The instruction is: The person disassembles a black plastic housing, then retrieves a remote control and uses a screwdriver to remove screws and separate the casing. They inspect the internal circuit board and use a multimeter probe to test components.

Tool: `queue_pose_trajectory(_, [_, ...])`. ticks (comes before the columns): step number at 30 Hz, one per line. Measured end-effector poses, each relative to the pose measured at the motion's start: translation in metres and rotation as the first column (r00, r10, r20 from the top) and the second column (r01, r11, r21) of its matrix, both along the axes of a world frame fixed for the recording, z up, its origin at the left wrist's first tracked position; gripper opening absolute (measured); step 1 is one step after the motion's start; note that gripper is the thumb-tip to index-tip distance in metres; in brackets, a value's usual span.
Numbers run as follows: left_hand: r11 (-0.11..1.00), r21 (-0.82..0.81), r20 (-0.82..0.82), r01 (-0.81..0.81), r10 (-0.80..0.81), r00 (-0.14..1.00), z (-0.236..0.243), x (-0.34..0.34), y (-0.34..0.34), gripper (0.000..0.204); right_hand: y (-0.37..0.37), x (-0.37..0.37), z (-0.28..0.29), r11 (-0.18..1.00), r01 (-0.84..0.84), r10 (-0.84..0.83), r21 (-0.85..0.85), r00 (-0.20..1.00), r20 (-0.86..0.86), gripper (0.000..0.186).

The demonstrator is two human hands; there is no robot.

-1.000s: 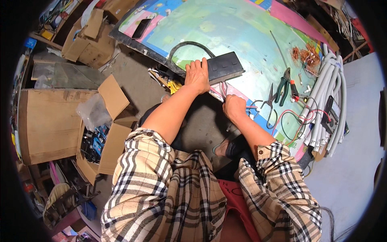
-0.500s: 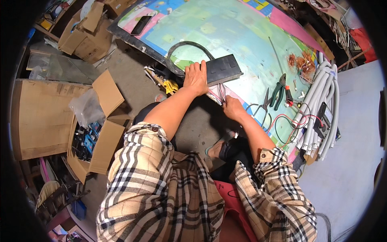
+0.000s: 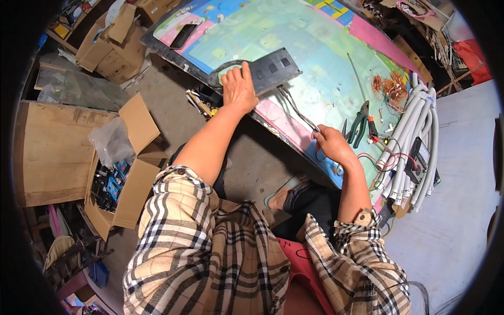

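My left hand [image 3: 239,89] grips a black rectangular case [image 3: 275,68] at the near edge of the colourful tabletop [image 3: 299,31], beside a looped black cable [image 3: 224,67]. Several wires [image 3: 291,107] run from under the case toward the lower right, and my right hand [image 3: 332,144] is closed on their far part. Just right of this hand lie green-handled pliers [image 3: 359,128], a red-and-black hand tool [image 3: 373,128] and dark scissors, partly hidden behind it.
Copper wire tangles [image 3: 391,89], grey tubes [image 3: 420,107] and a black meter with leads [image 3: 419,163] occupy the right side. A black phone-like slab [image 3: 184,35] lies far left on the table. Cardboard boxes [image 3: 135,191] stand on the floor at left.
The case has shifted up and left with my left hand and is turned slightly. My right hand has moved right along the table, so the wires now stretch out from the case.
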State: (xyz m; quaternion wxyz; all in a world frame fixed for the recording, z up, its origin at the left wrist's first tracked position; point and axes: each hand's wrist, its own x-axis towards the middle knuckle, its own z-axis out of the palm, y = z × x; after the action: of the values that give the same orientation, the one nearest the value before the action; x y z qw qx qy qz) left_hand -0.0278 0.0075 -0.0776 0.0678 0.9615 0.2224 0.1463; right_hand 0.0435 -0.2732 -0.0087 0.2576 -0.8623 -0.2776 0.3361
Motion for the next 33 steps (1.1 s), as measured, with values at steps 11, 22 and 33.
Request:
queue_pose_trajectory(11, [0.99, 0.136, -0.056, 0.029, -0.021, 0.998, 0.0, -0.012, 0.025, 0.085, -0.059, -0.038, 0.146, 0.913, -0.324, 0.355, 0.246, 0.931, -0.09, 0.017])
queue_pose_trajectory(22, [0.656, 0.076, 0.139, 0.751, -0.753, 0.643, 0.048, -0.019, -0.075, 0.098, -0.076, 0.111, 0.27, 0.883, -0.141, 0.037, 0.448, 0.972, 0.232, 0.021])
queue_pose_trajectory(33, [0.788, -0.266, 0.577, 0.556, -0.332, 0.747, 0.103, -0.019, -0.079, 0.102, -0.067, 0.153, 0.013, 0.889, 0.387, -0.249, 0.243, 0.856, -0.453, 0.022])
